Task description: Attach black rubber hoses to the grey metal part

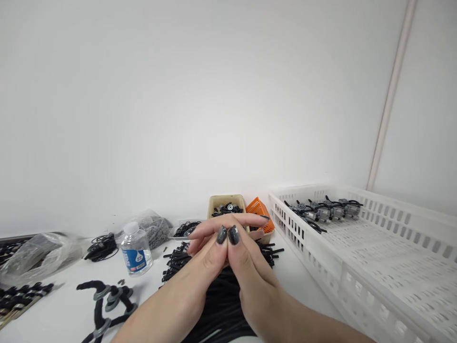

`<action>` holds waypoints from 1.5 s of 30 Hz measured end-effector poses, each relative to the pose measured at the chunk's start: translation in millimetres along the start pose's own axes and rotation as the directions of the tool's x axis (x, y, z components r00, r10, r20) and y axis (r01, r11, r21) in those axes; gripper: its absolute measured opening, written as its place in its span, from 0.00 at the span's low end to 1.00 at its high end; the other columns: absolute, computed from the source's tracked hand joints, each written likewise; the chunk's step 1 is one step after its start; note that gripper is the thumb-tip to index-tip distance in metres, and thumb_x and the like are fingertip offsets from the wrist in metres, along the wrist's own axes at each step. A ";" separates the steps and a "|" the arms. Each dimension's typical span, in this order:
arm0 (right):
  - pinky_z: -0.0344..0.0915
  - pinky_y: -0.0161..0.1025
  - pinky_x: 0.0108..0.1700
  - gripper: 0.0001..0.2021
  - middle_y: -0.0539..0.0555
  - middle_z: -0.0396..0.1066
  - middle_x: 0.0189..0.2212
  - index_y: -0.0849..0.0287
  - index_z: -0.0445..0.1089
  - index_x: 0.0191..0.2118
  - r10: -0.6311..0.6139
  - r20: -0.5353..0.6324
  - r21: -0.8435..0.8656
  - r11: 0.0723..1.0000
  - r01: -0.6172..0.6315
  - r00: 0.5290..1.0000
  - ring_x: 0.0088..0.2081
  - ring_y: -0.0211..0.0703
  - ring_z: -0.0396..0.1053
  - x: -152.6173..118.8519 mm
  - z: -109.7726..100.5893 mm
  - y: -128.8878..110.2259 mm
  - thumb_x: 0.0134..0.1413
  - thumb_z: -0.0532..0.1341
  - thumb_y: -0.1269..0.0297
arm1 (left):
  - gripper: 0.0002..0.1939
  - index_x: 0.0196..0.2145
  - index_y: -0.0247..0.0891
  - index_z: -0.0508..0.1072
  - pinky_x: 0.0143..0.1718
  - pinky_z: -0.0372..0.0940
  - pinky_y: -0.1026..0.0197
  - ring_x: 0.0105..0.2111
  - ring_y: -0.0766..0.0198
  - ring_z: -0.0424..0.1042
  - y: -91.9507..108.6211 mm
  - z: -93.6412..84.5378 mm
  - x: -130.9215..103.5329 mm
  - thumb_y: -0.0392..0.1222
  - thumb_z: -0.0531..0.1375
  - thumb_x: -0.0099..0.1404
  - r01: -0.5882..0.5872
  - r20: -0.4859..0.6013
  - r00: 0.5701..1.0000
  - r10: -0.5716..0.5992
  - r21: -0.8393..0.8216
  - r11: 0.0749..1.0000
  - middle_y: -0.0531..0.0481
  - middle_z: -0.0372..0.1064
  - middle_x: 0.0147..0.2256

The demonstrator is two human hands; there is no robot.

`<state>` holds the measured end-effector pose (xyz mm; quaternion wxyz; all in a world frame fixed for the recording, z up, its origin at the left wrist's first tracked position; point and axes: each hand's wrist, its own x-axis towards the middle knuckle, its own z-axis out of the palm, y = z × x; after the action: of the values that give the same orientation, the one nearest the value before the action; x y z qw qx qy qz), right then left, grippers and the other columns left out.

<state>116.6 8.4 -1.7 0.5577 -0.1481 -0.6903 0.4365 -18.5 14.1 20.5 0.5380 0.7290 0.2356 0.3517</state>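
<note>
Two hands [203, 269] above black cords [222, 305], far ends outward

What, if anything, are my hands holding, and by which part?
Cannot tell: your left hand and right hand meet, and anything between them is hidden.

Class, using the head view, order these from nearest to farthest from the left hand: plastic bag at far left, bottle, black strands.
1. Black strands, just below the left hand.
2. Bottle, to its left.
3. Plastic bag, at far left.
</note>
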 end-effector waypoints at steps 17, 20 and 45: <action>0.67 0.43 0.58 0.24 0.55 0.70 0.45 0.52 0.72 0.52 -0.001 0.035 0.062 0.998 -0.001 0.999 0.51 0.42 0.70 1.6 -2.1 2.2 0.72 0.45 0.45 | 0.26 0.61 0.46 0.67 0.72 0.54 0.43 0.69 0.48 0.57 -3.5 -0.2 -0.5 0.57 0.45 0.74 -0.050 -0.014 0.999 0.049 -0.044 0.998 0.45 0.61 0.66; 0.66 0.44 0.58 0.24 0.55 0.70 0.45 0.51 0.73 0.52 0.001 0.033 0.077 0.997 -0.004 0.999 0.51 0.42 0.70 1.7 -2.6 4.1 0.72 0.45 0.45 | 0.25 0.61 0.48 0.68 0.72 0.54 0.43 0.69 0.47 0.57 -2.3 1.2 -0.4 0.57 0.46 0.74 -0.044 -0.024 0.999 0.042 -0.060 0.997 0.46 0.62 0.66; 0.67 0.44 0.57 0.23 0.54 0.70 0.44 0.48 0.74 0.52 0.017 0.037 0.119 0.993 -0.021 0.999 0.50 0.42 0.69 3.9 -2.2 4.2 0.72 0.45 0.46 | 0.24 0.58 0.52 0.68 0.70 0.56 0.41 0.67 0.47 0.59 -9.5 2.9 1.3 0.61 0.45 0.73 -0.006 -0.072 0.997 0.002 -0.051 0.999 0.49 0.62 0.64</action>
<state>116.0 14.5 -2.4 0.5486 -0.1132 -0.6716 0.4849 -15.1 16.1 11.3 0.5468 0.7024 0.2442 0.3846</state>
